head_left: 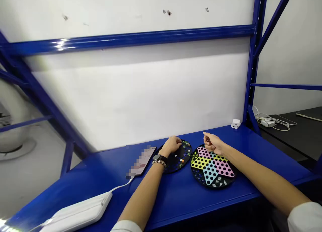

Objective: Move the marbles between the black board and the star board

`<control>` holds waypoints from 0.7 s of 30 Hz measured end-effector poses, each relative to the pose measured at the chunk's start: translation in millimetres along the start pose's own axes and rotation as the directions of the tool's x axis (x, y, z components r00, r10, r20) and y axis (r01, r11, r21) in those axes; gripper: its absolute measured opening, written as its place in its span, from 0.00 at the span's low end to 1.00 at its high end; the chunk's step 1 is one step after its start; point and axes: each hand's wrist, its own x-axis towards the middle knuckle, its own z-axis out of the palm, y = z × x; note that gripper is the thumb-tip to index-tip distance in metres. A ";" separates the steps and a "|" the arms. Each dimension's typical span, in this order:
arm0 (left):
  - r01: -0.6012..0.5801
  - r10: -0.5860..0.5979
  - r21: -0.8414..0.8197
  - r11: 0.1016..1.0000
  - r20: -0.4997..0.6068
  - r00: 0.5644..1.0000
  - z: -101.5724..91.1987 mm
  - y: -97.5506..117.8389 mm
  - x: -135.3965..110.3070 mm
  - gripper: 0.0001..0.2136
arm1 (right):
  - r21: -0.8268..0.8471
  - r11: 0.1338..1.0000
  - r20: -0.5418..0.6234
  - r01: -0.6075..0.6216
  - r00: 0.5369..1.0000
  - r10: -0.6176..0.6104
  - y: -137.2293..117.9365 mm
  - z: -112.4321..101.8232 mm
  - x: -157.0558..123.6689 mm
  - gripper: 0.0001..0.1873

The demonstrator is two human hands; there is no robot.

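Observation:
A Chinese checkers board [210,172] with a pink, yellow and light blue star lies on the blue shelf. Clear and coloured marbles sit in the black pockets round its star. Over the board's far edge is my right hand [213,144], its fingers curled in; anything inside them is hidden. To the left lies a round black tray [173,163] holding scattered small marbles [187,152], mostly along its right side. My left hand [172,144], with a watch and a bracelet at the wrist, reaches over the tray's far part. Its fingers bend down together, and the fingertips are hard to see.
Left of the tray lies a phone [144,161], joined by a white cable to a white power bank [77,213]. A small white adapter [235,124] stands at the back right. Blue metal posts and a crossbar [141,39] frame the white wall behind.

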 end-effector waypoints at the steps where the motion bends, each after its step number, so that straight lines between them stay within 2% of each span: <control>1: -0.012 0.012 -0.012 1.000 0.006 1.000 -0.1 -0.5 0.1 0.09 | 0.006 1.000 0.008 -0.005 1.000 0.005 0.4 0.1 0.5 0.20; 4: -0.034 0.033 -0.028 0.999 -0.028 0.999 -4.1 2.1 -0.7 0.09 | 0.013 1.000 0.036 -0.012 0.999 0.012 -0.1 1.5 0.0 0.21; 7: -0.060 0.057 -0.032 0.998 -0.096 0.994 -8.8 14.2 -4.1 0.13 | 0.012 1.000 0.021 -0.018 1.000 0.018 -1.7 3.3 -1.9 0.21; 8: -0.079 0.076 -0.034 0.996 -0.082 0.994 -9.2 19.9 -5.8 0.13 | 0.013 1.000 0.011 -0.020 1.000 0.020 -2.1 3.6 -2.3 0.21; 10: -0.120 0.122 -0.043 0.992 0.052 0.991 -8.1 31.3 -9.7 0.12 | 0.015 1.000 0.002 -0.021 1.000 0.021 -2.3 3.9 -2.4 0.21; 12: -0.144 0.153 -0.054 0.988 0.221 0.963 -5.7 40.0 -13.9 0.09 | 0.019 1.000 0.015 -0.017 1.000 0.017 -2.1 3.7 -1.8 0.21; 14: -0.145 0.157 -0.062 0.987 0.306 0.939 -5.1 44.2 -17.4 0.07 | 0.020 1.000 0.033 -0.010 0.999 0.009 -1.8 3.2 -1.1 0.21; 17: -0.141 0.155 -0.069 0.988 0.294 0.943 -12.6 44.2 -21.5 0.07 | 0.006 1.000 0.043 -0.003 0.999 0.003 -1.6 2.5 -1.0 0.21; 21: -0.073 0.071 -0.001 0.997 0.282 0.957 -36.2 41.8 -29.7 0.10 | -0.008 1.000 0.035 -0.002 0.999 0.002 -1.5 2.1 -2.4 0.21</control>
